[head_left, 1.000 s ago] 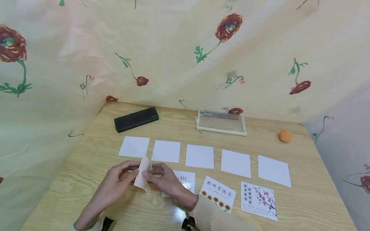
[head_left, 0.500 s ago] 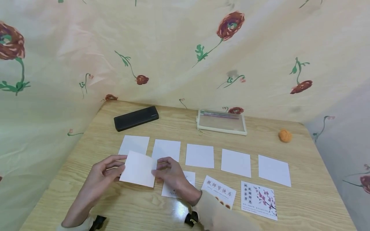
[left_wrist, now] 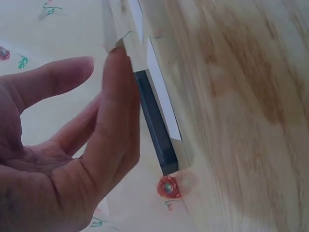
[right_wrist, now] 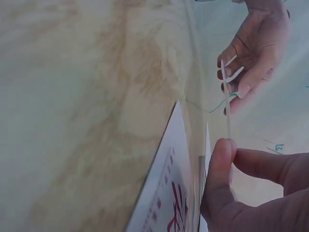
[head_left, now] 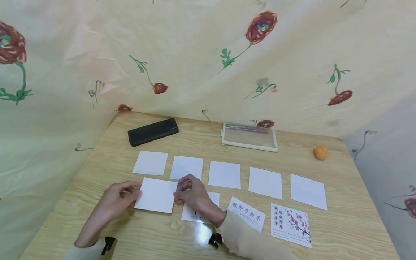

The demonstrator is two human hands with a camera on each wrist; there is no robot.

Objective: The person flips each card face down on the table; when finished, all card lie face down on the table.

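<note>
My right hand (head_left: 194,196) pinches the right edge of a blank white card (head_left: 156,195) between thumb and fingers. In the right wrist view this card (right_wrist: 227,106) appears nearly edge-on, held off the table. At the card's left edge is my left hand (head_left: 120,198), fingers loosely bent; the left wrist view shows its thumb (left_wrist: 72,75) apart from its fingers. Under my right hand lies a printed card (head_left: 191,213), partly covered. To its right are a card with red lettering (head_left: 248,215), its lower part behind my sleeve, and a card with pink blossoms (head_left: 290,225).
A row of several blank white cards (head_left: 224,174) lies beyond my hands. Behind them are a black case (head_left: 153,132) and a clear zip pouch (head_left: 249,137) with pens. An orange ball (head_left: 320,152) sits far right. Flowered cloth (head_left: 188,54) hangs behind the wooden table (head_left: 351,216).
The card was narrow and turned on edge between both hands; it has swung round to show its broad blank face, then sunk lower and flatter. My hands have moved apart.
</note>
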